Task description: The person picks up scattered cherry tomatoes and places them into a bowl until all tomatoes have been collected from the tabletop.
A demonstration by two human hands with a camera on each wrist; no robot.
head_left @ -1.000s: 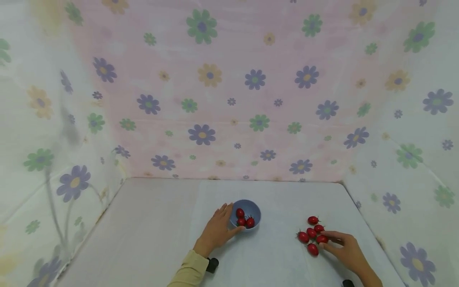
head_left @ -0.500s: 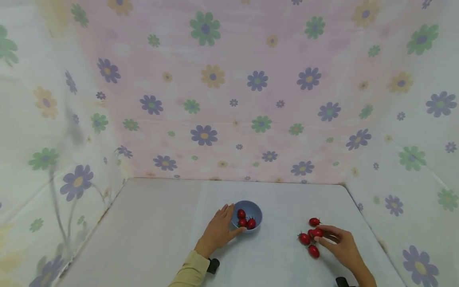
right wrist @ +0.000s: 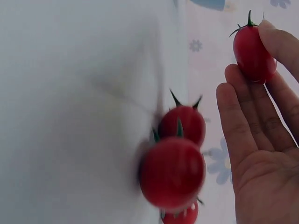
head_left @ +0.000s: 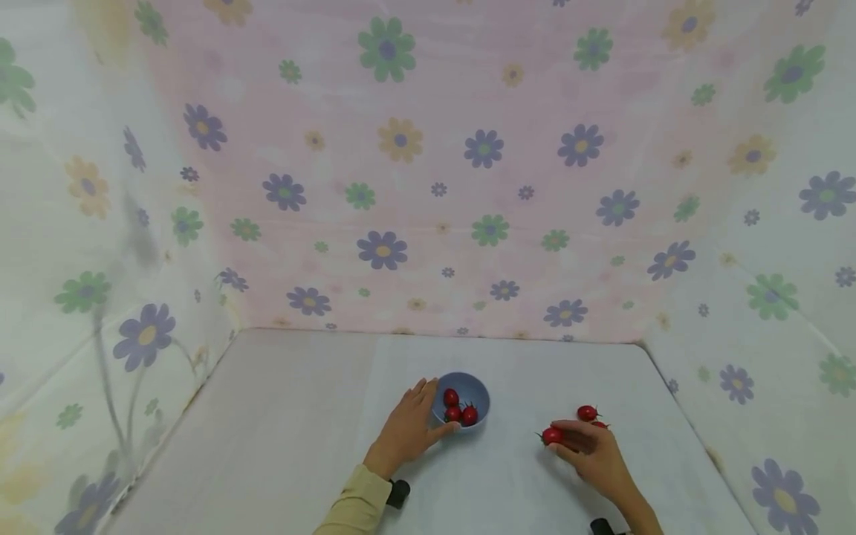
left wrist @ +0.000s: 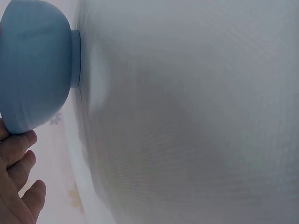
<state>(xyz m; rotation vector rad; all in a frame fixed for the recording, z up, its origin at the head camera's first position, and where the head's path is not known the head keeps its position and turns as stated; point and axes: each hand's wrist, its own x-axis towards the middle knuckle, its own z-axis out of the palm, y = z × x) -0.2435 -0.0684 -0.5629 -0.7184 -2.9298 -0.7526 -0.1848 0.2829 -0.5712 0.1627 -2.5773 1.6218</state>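
Note:
A small blue bowl stands on the white table with three red cherry tomatoes inside. My left hand holds the bowl at its left side, thumb at the near rim and fingers along the far-left rim. In the left wrist view, fingertips touch the bowl's outer wall. My right hand pinches one cherry tomato between thumb and fingers, its green stem end pointing away. Beneath and beside that hand lie more cherry tomatoes, partly hidden by it in the head view.
The white tabletop is walled at the back and both sides by flower-printed cloth. Loose tomatoes lie close together on the table in the right wrist view. Dark wrist cameras sit on both wrists.
My right hand has picked a tomato from the cluster and moved left with it, toward the bowl. The left hand stays at the bowl.

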